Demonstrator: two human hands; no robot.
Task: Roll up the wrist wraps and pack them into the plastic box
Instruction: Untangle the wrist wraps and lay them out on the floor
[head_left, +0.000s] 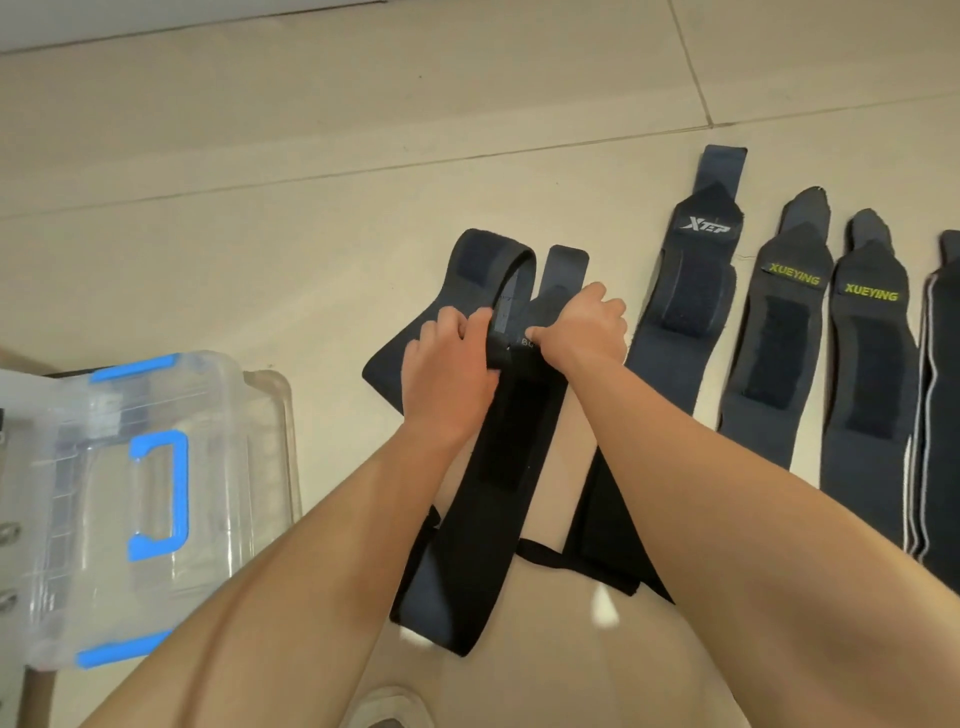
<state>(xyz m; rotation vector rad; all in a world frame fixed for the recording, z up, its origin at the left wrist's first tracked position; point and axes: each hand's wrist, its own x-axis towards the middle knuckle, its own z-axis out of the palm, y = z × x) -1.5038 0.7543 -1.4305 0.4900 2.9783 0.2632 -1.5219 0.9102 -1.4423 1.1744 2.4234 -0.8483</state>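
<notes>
One clear plastic box with blue clips (104, 426) sits left on the floor (260, 234). Left hand (452, 364) and right hand (582, 327), grips closed, pinch one long black fabric wrist wrap (511, 441), centre. Four dark wraps (691, 291) lie flat farther right.

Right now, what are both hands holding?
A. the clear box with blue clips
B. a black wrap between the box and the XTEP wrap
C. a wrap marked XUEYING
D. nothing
B: the left hand and right hand both grip the black wrap, while the box and the XUEYING wraps lie untouched.
</notes>
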